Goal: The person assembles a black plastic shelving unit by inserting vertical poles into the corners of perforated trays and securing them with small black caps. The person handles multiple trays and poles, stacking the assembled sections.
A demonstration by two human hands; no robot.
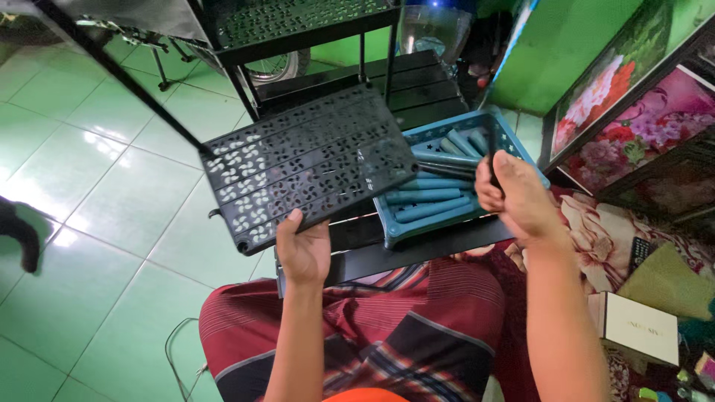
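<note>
Head view: the left hand [304, 249] is gripping the near edge of a black perforated shelf [309, 165], thumb lying on its upper face, fingers curled under and hidden. The shelf is tilting up and away from that hand, its far corner touching a thin black rod [119, 78] that is running off to the upper left. The right hand [518, 197] is clenching round a short dark rod [493, 167], which is standing up out of the fist. Just beyond those fingers a blue crate [506, 130] is sitting, holding a row of blue tubes [428, 197]. Crate and shelf are resting over a black board [417, 249] that is lying across the person's lap, on striped red cloth [387, 327]. Farther out, a black rack [298, 26] is standing on the green tiled floor [89, 164]. Right of the right hand, a white box [640, 327] is lying on floral fabric [603, 238].
</note>
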